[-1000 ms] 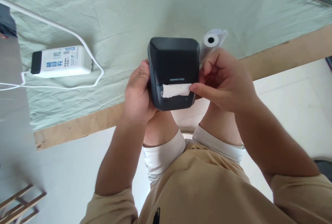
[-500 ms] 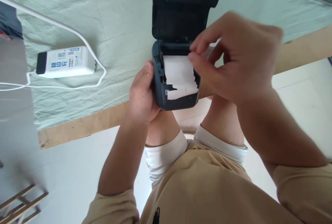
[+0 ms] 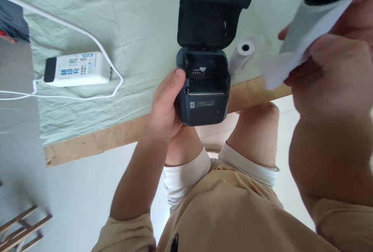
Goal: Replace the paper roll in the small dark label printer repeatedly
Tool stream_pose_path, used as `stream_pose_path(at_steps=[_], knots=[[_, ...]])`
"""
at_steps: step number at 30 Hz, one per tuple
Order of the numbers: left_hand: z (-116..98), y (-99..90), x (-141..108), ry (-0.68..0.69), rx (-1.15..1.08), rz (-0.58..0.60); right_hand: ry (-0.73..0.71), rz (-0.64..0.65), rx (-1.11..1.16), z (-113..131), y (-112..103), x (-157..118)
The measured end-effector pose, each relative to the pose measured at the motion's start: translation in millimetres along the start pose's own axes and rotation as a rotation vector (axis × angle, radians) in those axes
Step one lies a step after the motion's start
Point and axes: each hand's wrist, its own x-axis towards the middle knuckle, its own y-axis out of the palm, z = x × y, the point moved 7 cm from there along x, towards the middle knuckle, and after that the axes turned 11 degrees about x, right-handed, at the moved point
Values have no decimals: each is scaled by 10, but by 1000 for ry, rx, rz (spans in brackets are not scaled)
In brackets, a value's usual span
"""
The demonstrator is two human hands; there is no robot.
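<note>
A dark label printer (image 3: 204,108) lies at the table's front edge with its lid (image 3: 208,22) swung up and back. Its paper bay shows no roll, only a small white scrap inside. My left hand (image 3: 167,104) grips the printer's left side, thumb on the rim. At the upper right, close to the camera, my right hand (image 3: 335,69) is closed round a white paper roll (image 3: 314,22) with a wide core and a loose, blurred paper end. A smaller paper roll (image 3: 242,53) stands on the cloth just right of the printer.
A white power bank (image 3: 83,68) with white cables (image 3: 67,28) lies on the green cloth (image 3: 140,30) at left. The table's wooden edge (image 3: 96,143) runs along the front. A wooden rack (image 3: 25,226) is on the floor at lower left.
The white paper has come out of the printer bay. My right hand has moved up and right, now holding the roll. The smaller roll behind it has come into view.
</note>
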Motion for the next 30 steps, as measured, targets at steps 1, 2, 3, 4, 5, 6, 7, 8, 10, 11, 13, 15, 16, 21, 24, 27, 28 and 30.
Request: stream_pose_path(at_steps=[1,2,3,4,5,6,7,8,10,11,13,15,16,21,24,27,28,30], knots=[[2,3,3,-5,1,9,23,-96,45,-139,-110,-73],[4,3,6,-10,4,13,64,-125,37,-300,-172,-136],[4,-5,8,-10,10,8,31,-180,1,-405,-255,-187],[4,-14,8,-9,19,-1,2,-192,-42,-499,-308,-217],[5,-25,8,-9,29,-12,-42,-205,-82,-562,-363,-228],[4,-34,7,-6,37,-24,-86,-210,-126,-600,-413,-219],[3,-41,6,-3,42,-33,-124,-204,-174,-619,-451,-190],[2,-39,5,-1,45,-33,-160,-194,-232,-620,-483,-147],[-4,-26,2,4,44,-23,-211,-159,-373,-608,-513,-29],[-9,-16,1,6,40,-15,-218,-138,-428,-617,-518,34],[-19,-4,-4,11,28,-7,-172,-95,-482,-701,-525,150],[-25,-7,-10,9,23,-18,-54,-58,-520,-858,-537,224],[-27,-12,-13,6,24,-25,-4,-38,-545,-924,-537,237],[-31,10,-15,-5,2,4,-307,-7,-552,-555,-337,115],[-37,8,-10,6,15,-1,-360,83,-535,-310,-22,44],[-35,12,-10,17,21,3,-255,184,-509,-368,275,67],[-30,16,-12,15,20,8,-209,190,-507,-438,326,86],[-17,19,-17,6,19,9,-120,173,-518,-605,353,120]])
